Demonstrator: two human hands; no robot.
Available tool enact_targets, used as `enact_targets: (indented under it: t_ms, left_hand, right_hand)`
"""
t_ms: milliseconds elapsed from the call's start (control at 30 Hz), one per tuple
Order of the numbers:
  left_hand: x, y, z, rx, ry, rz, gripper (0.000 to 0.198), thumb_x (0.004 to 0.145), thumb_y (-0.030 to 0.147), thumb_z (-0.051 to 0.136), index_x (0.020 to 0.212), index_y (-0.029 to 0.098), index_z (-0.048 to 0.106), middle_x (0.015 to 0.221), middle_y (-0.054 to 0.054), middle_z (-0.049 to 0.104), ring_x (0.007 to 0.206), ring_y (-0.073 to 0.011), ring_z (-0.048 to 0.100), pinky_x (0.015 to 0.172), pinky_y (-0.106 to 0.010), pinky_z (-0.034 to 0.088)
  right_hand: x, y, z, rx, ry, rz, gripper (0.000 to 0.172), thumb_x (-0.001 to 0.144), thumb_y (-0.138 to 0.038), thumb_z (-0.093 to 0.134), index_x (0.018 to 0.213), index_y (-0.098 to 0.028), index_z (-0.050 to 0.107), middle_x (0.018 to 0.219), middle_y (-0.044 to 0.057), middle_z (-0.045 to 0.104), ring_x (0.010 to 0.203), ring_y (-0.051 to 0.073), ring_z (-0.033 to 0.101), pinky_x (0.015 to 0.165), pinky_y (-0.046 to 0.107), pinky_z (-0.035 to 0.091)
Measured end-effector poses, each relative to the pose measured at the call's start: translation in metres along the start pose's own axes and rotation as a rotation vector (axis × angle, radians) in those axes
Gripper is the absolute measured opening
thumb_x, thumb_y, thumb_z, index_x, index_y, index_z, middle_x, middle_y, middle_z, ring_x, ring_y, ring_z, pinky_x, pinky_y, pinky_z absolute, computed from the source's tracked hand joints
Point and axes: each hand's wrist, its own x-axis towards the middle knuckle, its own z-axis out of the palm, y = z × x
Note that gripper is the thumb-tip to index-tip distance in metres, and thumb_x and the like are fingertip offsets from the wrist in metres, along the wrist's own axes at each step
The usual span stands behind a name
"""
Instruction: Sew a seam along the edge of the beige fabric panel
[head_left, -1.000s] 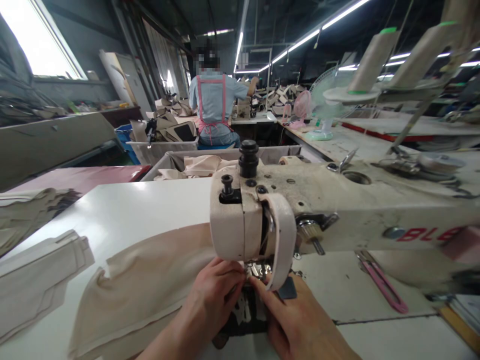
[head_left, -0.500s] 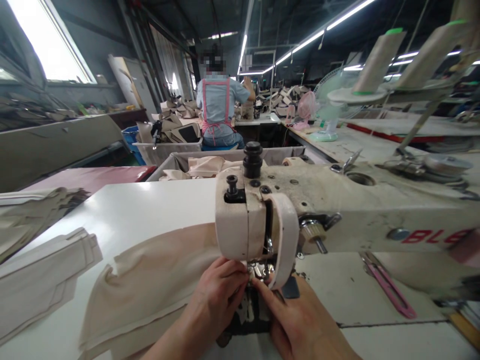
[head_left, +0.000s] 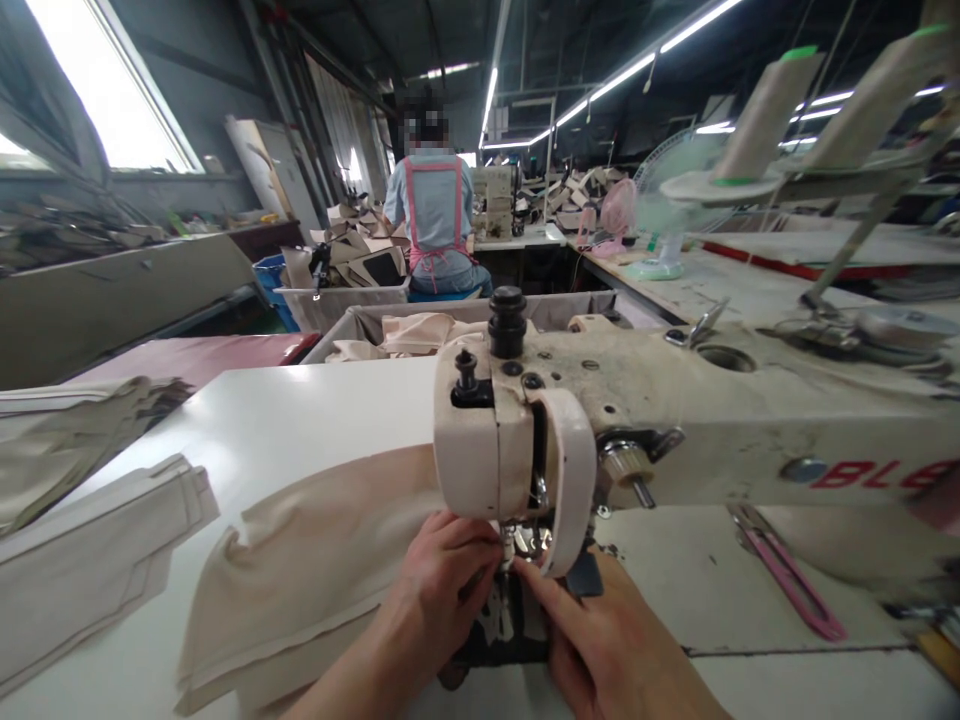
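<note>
At the head of a white sewing machine [head_left: 469, 450], both hands meet beside the presser foot [head_left: 531, 540]. My left hand [head_left: 446, 575] is closed, its fingertips pinched on the edge of a beige fabric piece [head_left: 315, 550], which lies on the table to the left and runs under the machine head. My right hand [head_left: 611, 630] reaches in from the other side. Its index finger points to the presser foot and nearly touches the left fingertips; the other fingers are curled under, and what they hold is hidden.
A pink thread snipper [head_left: 795, 580] lies on the machine bed at right. Stacked fabric pieces [head_left: 112, 550] lie at left. Behind the machine stands a bin [head_left: 352, 325] with beige fabric. Thread cones [head_left: 772, 115] rise at right. A co-worker [head_left: 435, 215] sits ahead, back turned.
The view has shifted slightly, so most things sit a little further right. My hands keep almost the same place at the presser foot. The co-worker's raised arm has come down.
</note>
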Motion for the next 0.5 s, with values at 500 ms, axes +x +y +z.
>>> enact_targets:
  t_ms: [500]
  left_hand:
    - [0.0001, -0.0024, -0.0001, -0.009, -0.039, -0.046, 0.016, 0.080, 0.009, 0.056, 0.074, 0.018, 0.067, 0.081, -0.004, 0.069, 0.078, -0.0152, 0.065, 0.072, -0.022, 0.054]
  right_hand:
    - [-0.0005, -0.0001, -0.0012, -0.055, -0.059, 0.028, 0.062, 0.071, -0.002, 0.045, 0.130, -0.019, 0.052, 0.122, 0.014, 0.051, 0.110, 0.035, 0.047, 0.087, 0.054, 0.047]
